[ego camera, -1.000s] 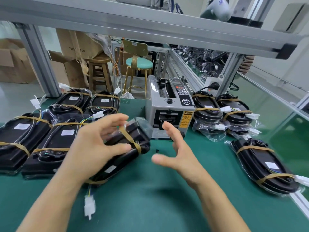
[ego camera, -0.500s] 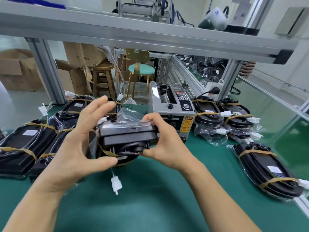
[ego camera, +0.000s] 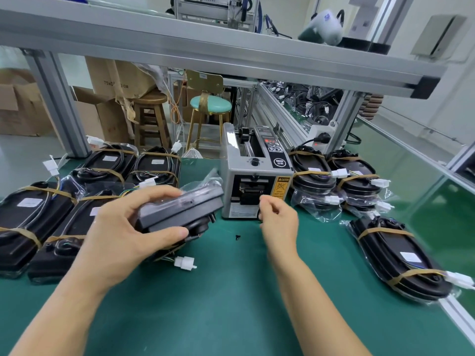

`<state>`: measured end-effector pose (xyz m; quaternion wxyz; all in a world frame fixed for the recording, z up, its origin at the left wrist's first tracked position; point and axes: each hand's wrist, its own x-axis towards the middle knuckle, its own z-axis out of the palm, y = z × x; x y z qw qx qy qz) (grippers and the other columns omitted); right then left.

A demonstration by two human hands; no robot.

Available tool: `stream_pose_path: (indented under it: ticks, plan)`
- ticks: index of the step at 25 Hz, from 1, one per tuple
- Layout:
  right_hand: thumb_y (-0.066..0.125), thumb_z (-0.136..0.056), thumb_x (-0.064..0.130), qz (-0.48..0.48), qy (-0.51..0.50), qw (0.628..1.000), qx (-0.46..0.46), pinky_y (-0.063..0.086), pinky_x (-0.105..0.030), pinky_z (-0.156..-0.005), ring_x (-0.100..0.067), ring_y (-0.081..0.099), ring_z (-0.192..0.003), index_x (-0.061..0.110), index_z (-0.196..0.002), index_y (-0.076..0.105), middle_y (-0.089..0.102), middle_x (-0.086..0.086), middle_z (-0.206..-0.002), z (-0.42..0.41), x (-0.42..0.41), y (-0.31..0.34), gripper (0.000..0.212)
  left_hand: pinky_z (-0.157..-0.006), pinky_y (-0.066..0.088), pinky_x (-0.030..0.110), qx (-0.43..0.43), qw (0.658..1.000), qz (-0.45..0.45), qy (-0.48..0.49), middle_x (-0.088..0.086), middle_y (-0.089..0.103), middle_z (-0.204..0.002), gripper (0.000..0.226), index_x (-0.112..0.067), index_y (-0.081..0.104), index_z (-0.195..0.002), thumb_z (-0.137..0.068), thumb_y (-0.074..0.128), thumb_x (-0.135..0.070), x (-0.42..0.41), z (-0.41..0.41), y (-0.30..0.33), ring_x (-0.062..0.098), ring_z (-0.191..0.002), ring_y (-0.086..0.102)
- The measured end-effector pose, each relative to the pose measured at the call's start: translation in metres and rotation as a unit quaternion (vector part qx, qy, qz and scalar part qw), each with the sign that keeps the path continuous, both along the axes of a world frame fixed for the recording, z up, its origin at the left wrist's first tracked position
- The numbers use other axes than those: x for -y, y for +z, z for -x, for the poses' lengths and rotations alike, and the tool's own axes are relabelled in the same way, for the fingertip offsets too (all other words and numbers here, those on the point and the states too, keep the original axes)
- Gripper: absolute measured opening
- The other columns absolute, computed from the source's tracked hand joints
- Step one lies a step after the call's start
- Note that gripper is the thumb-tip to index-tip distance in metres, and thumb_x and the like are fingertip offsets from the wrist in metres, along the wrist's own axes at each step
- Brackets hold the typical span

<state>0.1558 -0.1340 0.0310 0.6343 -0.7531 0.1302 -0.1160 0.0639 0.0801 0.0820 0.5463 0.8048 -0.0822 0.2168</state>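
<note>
Two hands | left hand (ego camera: 120, 235) fingers and thumb clamp the long edges of a bagged black unit (ego camera: 180, 210), held above the green mat (ego camera: 231, 304) | right hand (ego camera: 279, 222) fingers curl at the tape dispenser (ego camera: 253, 173) mouth (tape pinched? cannot tell) | unit likely rigid, fairly light, bag slippery: grip hard edges, not film.

This is a factory assembly and packing station. A green-matted bench (ego camera: 231, 317) sits under an extruded aluminium frame (ego camera: 205, 55). An automatic tape dispenser (ego camera: 253, 176) stands on it among rows of identical bagged black units (ego camera: 395, 255), each banded with tape. Cardboard cartons (ego camera: 115, 78) and stools (ego camera: 151, 116) stand behind. A second line (ego camera: 280, 109) runs back, carrying cable parts.
</note>
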Motion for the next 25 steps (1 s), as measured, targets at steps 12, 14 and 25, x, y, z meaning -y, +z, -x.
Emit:
stream_pose_path:
  ticks: [12, 14, 25]
  plan:
    - [0.072, -0.083, 0.018, -0.132, -0.082, 0.986, -0.067, 0.042, -0.033, -0.069, -0.014, 0.043, -0.058, 0.015, -0.077, 0.069, 0.053, 0.003, -0.064, -0.032, -0.017, 0.018, 0.007, -0.076, 0.044, 0.007, -0.012, 1.000, 0.003, -0.009, -0.013, 0.068, -0.105, 0.049, -0.039, 0.069, -0.099, -0.050, 0.078, -0.043, 0.012, 0.003, -0.011, 0.003, -0.091, 0.063]
    - [0.070, -0.085, 0.014, -0.170, -0.095, 0.977, -0.083, 0.041, -0.030, -0.065, -0.013, 0.040, -0.056, 0.011, -0.080, 0.068, 0.050, 0.002, -0.064, -0.032, -0.019, 0.024, 0.006, -0.075, 0.043, 0.005, -0.010, 1.000, 0.003, -0.005, -0.015, 0.068, -0.104, 0.048, -0.039, 0.069, -0.098, -0.051, 0.081, -0.036, 0.013, 0.002, -0.011, 0.002, -0.092, 0.063]
    - [0.073, -0.082, 0.017, -0.155, 0.263, 0.951, 0.042, 0.033, -0.021, -0.100, 0.017, 0.043, -0.122, 0.013, -0.076, 0.075, 0.044, 0.019, -0.142, 0.068, -0.042, 0.052, 0.007, -0.075, 0.042, 0.004, 0.024, 0.998, 0.019, 0.060, -0.018, 0.067, -0.098, 0.054, -0.038, 0.068, -0.095, -0.054, 0.089, -0.010, 0.031, 0.003, -0.011, -0.003, -0.091, 0.062]
